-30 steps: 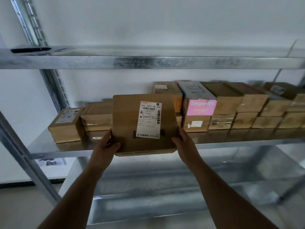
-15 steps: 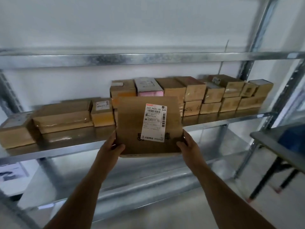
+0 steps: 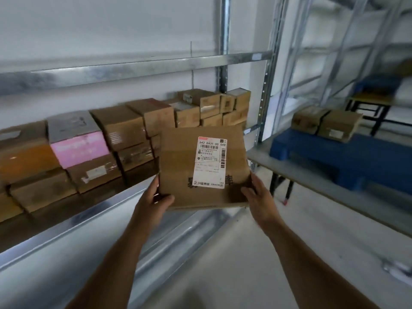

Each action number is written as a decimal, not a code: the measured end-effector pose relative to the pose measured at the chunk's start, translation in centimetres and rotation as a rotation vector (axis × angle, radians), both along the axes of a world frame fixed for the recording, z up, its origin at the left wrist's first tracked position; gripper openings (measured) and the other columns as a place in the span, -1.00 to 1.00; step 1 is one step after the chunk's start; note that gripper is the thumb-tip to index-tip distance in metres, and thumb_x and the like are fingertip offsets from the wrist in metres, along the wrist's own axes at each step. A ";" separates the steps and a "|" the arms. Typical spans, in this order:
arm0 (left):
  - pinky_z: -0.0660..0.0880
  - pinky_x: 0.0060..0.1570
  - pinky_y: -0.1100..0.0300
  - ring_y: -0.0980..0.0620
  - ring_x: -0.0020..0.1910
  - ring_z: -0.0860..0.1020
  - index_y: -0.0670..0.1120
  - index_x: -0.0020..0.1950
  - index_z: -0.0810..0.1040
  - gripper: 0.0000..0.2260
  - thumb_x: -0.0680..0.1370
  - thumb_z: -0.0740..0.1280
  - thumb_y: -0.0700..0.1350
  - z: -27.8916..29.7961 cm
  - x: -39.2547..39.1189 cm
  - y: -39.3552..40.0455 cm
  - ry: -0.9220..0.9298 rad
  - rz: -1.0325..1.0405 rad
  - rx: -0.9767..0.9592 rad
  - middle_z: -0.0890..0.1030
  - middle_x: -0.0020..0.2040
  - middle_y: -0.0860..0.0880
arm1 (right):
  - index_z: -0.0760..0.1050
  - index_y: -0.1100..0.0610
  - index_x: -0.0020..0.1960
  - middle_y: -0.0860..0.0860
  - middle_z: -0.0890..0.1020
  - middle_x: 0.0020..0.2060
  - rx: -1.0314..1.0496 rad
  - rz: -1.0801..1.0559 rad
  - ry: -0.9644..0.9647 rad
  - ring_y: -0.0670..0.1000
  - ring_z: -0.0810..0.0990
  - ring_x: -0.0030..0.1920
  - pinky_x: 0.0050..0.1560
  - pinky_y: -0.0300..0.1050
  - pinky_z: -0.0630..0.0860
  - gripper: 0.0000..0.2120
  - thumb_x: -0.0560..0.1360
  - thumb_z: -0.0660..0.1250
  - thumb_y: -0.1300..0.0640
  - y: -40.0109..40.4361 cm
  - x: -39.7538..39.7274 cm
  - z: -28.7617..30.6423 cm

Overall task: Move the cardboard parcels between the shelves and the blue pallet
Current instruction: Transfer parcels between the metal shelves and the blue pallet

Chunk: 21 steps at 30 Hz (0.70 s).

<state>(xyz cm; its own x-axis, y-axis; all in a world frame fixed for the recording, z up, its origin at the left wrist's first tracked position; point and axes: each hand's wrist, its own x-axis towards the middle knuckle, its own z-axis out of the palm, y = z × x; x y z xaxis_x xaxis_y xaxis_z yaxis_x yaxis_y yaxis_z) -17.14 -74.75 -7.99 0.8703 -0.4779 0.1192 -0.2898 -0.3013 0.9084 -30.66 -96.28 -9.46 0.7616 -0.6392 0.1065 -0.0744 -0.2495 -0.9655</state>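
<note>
Galvanized shelving (image 3: 142, 70) beside me, I hold the flat cardboard parcel (image 3: 201, 168) in midair, left hand (image 3: 153, 202) and right hand (image 3: 259, 198) gripping its lower corners, and should keep it level while carrying it right to the blue pallet (image 3: 347, 161).

Two bare forearms, no sleeves

Left hand (image 3: 153, 202) and right hand (image 3: 259, 197) wear no gloves, rings or watch.

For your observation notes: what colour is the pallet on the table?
Blue; the pallet shows best in the head view.
</note>
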 end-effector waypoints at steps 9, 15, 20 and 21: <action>0.31 0.28 -0.02 -0.02 0.31 0.41 0.25 0.46 0.17 -0.47 0.55 0.30 0.00 -0.6 3.9 -18.3 0.036 -0.285 0.039 0.45 0.33 0.08 | 0.15 -0.14 0.49 -0.04 0.40 0.28 0.061 -0.295 0.039 0.03 0.39 0.28 0.28 0.04 0.33 -0.53 0.63 0.12 0.14 -14.0 -1.5 -0.5; 0.33 0.29 -0.04 0.11 0.23 0.38 0.27 0.44 0.17 -0.49 0.55 0.29 0.07 0.6 7.0 -30.1 0.016 -0.449 0.047 0.41 0.35 0.10 | 0.16 -0.10 0.47 -0.15 0.42 0.15 0.062 -0.483 -0.003 -0.05 0.39 0.20 0.18 -0.07 0.34 -0.53 0.62 0.15 0.17 -21.9 -0.9 0.2; 0.35 0.20 0.09 0.16 0.13 0.36 0.25 0.43 0.19 -0.52 0.56 0.26 0.07 0.8 7.2 -38.6 -0.016 -0.587 0.045 0.43 0.30 0.12 | 0.19 0.03 0.44 -0.10 0.49 0.09 0.075 -0.654 -0.012 0.00 0.48 0.16 0.11 -0.06 0.39 -0.56 0.59 0.19 0.17 -27.2 -2.2 0.2; 0.36 0.22 0.07 0.14 0.15 0.37 0.25 0.43 0.20 -0.53 0.56 0.26 0.07 0.7 6.9 -40.2 -0.014 -0.614 0.050 0.44 0.30 0.11 | 0.20 0.03 0.44 -0.11 0.50 0.08 0.081 -0.677 -0.015 -0.02 0.49 0.15 0.12 -0.06 0.40 -0.56 0.59 0.19 0.18 -28.2 -2.7 0.1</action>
